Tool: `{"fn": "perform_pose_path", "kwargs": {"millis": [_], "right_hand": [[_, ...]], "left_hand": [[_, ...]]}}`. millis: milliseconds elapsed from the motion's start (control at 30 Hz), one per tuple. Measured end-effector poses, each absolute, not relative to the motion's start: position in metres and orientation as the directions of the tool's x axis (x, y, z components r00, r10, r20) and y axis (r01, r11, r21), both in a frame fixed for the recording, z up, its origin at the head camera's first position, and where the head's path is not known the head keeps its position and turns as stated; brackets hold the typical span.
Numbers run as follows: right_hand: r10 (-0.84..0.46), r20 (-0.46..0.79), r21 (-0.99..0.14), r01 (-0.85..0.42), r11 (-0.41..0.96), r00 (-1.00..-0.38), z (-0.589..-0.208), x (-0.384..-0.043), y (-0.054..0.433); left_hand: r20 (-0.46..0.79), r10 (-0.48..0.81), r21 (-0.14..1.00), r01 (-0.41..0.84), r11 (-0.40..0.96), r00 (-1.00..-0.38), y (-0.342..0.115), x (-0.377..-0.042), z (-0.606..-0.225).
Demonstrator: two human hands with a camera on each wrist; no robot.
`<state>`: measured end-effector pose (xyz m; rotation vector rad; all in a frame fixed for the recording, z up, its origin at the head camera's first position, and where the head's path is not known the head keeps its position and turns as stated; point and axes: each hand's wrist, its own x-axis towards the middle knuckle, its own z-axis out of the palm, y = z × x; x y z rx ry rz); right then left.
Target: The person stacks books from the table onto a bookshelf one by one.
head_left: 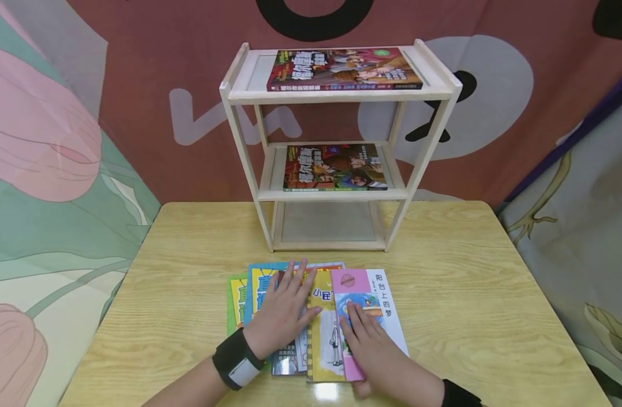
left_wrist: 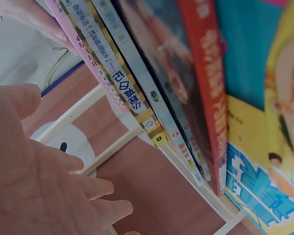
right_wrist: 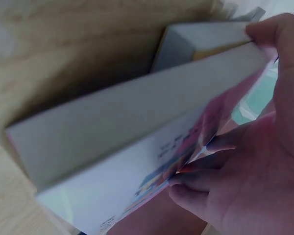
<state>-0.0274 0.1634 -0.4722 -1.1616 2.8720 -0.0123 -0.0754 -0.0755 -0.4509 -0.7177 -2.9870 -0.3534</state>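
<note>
Several thin books lie overlapped in a fanned row on the table. At the right end is a pink-and-white book (head_left: 389, 308); my right hand (head_left: 377, 345) grips it, fingers on its cover and thumb at the near edge. Beside it lies a yellow book (head_left: 323, 328), then a dark-covered book (head_left: 286, 364), a blue book (head_left: 256, 282) and a green book (head_left: 231, 305). My left hand (head_left: 280, 314) lies spread over the dark and blue books, hiding parts of them. The left wrist view shows its fingers extended near the book spines (left_wrist: 120, 78).
Behind the books stands a white three-tier shelf (head_left: 333, 196). One comic book (head_left: 343, 69) lies on its top tier and another comic book (head_left: 333, 167) on the middle tier. The wooden table (head_left: 483, 294) reaches out on both sides, with printed fabric (head_left: 138, 113) behind it.
</note>
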Motion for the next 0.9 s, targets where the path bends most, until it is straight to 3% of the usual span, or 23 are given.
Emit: {"fn": "perform_pose_path", "kwargs": {"millis": [233, 533, 667, 900], "right_hand": [[-0.7, -0.095, -0.052, -0.699, 0.714, -0.708, -0.466, -0.022, 0.162], [-0.702, -0.157, -0.132, -0.689, 0.712, -0.695, -0.425, -0.023, 0.167], [-0.689, -0.097, -0.161, -0.672, 0.723, -0.718, -0.407, -0.025, 0.17], [-0.639, 0.132, -0.154, -0.652, 0.742, -0.758, -0.395, -0.033, 0.177]], "left_hand": [[0.097, 0.42, 0.229, 0.431, 0.873, -0.902, -0.072, -0.076, -0.45], [0.109, 0.423, 0.27, 0.436, 0.858, -0.9, -0.068, -0.078, -0.447], [0.116, 0.426, 0.272, 0.441, 0.855, -0.897, -0.068, -0.078, -0.446], [0.103, 0.427, 0.28, 0.439, 0.854, -0.898, -0.069, -0.079, -0.446]]}}
